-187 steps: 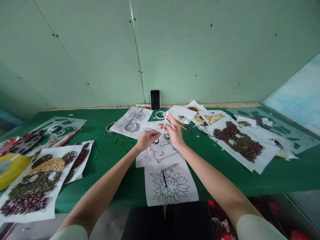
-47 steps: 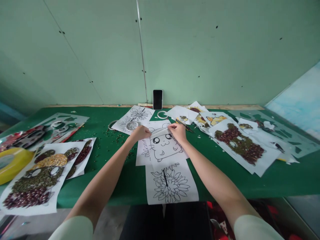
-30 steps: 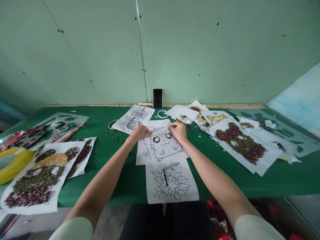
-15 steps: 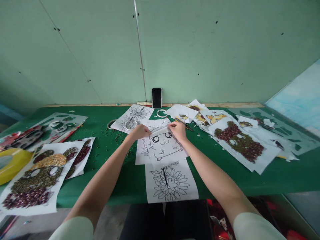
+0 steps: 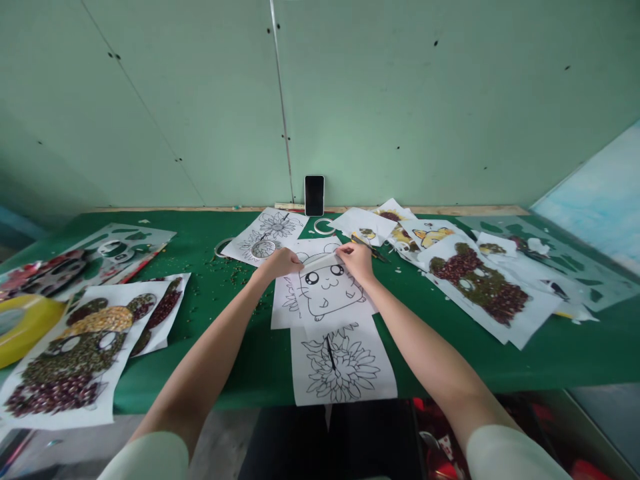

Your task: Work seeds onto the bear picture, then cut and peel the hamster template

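Note:
A sheet with a line drawing of a big-eyed hamster [image 5: 330, 293] lies in front of me, overlapping other drawings. Across the hamster's forehead runs a whitish strip of tape [image 5: 318, 264], stretched between my two hands. My left hand [image 5: 281, 263] pinches its left end, fingers closed. At the other end, near the hamster's right ear, my right hand [image 5: 354, 259] is closed on the tape too. Below, a flower drawing [image 5: 345, 367] hangs slightly over the table's front edge. A tape roll [image 5: 263, 249] rests on another flower drawing [image 5: 277, 223] beside my left hand.
Seed-covered pictures lie left [image 5: 75, 360] and right [image 5: 480, 283] on the green table [image 5: 240, 380]. A large yellow tape roll [image 5: 35, 320] is at far left. Loose seeds [image 5: 215, 273] are scattered left of centre. A phone [image 5: 315, 195] leans against the wall.
Almost nothing differs. Both hands stay at the strip of tape over the hamster drawing; the view has shifted very slightly.

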{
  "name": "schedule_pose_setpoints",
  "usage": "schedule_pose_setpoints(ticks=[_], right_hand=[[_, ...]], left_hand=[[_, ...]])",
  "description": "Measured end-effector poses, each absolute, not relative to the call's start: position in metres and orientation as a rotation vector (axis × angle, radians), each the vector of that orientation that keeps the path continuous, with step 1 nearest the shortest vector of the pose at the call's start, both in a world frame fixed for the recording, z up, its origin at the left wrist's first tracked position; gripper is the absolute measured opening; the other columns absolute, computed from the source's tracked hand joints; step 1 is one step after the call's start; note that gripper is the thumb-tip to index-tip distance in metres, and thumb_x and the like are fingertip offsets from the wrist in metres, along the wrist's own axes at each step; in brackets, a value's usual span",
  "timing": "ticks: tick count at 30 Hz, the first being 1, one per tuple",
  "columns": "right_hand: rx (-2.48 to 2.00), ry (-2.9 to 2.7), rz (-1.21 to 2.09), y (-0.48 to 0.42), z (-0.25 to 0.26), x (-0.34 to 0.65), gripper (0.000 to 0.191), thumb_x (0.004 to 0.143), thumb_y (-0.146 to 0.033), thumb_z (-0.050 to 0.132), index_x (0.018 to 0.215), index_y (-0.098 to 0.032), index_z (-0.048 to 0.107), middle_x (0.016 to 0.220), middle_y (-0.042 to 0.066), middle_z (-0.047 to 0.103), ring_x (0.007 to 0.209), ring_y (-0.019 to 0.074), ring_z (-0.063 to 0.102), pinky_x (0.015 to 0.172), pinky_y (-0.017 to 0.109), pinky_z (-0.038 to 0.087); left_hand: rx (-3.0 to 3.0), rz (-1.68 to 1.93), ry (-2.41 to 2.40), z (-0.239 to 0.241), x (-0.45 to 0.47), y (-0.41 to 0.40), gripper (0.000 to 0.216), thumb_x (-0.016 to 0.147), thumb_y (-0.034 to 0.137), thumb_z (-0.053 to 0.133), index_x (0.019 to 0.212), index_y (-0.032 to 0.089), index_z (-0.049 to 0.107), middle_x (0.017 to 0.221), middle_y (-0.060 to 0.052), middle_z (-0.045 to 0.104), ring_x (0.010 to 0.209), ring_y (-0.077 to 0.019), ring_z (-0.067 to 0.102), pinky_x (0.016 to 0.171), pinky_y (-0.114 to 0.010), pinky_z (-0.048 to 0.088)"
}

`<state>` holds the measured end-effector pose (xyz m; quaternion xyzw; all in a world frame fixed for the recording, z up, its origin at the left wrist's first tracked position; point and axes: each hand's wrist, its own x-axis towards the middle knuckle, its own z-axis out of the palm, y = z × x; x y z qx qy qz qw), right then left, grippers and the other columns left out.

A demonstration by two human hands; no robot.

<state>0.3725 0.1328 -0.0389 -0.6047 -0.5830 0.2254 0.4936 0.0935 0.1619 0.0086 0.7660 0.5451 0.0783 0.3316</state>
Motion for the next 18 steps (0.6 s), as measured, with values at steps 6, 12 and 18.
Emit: schedule_pose_setpoints(ticks=[6,12,18], right_hand=[[-1.464,-1.41,0.544,0.1333,-0.0392,0.3725,0.01,0.081,-0.03,0.076,0.079,-0.024,0.083,0.084,0.006,0.085,0.083,0.0284,0.08,0.083,0.037,0.061],[-1.467,-1.406,0.539,0.1333,-0.0389,0.3718,0.01,0.081,-0.03,0.075,0.08,-0.024,0.083,0.085,0.006,0.085,0.083,0.0279,0.08,0.084,0.037,0.061],[-1.467,-1.41,0.538,0.1328,-0.0383,0.3718,0.011,0.081,-0.031,0.075,0.08,-0.024,0.083,0.085,0.006,0.085,0.083,0.028,0.08,0.082,0.037,0.06]], left_hand=[[2.011,0.174,1.412,0.0104,0.0941,0.1617,0.03,0.074,0.047,0.075,0.059,0.022,0.066,0.059,-0.004,0.058,0.054,-0.0166,0.044,0.062,-0.035,0.033],[2.014,0.174,1.432,0.012,0.0953,0.1611,0.029,0.074,0.047,0.075,0.06,0.023,0.066,0.062,-0.005,0.061,0.056,-0.0177,0.048,0.06,-0.036,0.032],[2.008,0.17,1.417,0.0114,0.0942,0.1619,0.031,0.074,0.047,0.077,0.059,0.023,0.065,0.06,-0.004,0.059,0.054,-0.0166,0.045,0.059,-0.035,0.029]])
